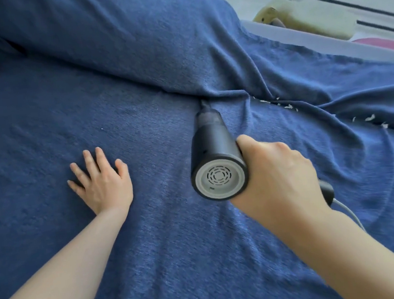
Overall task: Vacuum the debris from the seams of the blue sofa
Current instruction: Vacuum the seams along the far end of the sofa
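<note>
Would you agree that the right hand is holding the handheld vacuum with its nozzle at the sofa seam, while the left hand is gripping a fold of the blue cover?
Not quite. The head view shows the left hand lying flat and open on the blue cover, gripping nothing. The rest holds: the right hand holds the handheld vacuum, nozzle at the seam.

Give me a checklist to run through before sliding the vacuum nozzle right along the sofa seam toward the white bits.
1. Grip on handheld vacuum: right hand wraps its rear body. Ok.
2. Nozzle in the seam: tip sits at the fold under the back cushion. Ok.
3. Debris ahead: white scraps lie along the seam to the right, uncollected. Not ok.
4. Fabric held: left hand lies flat on the blue seat cover, away from the nozzle. Ok.
5. Cord free: trails behind the wrist. Cannot tell.
6. Suction running: cannot tell.
</note>
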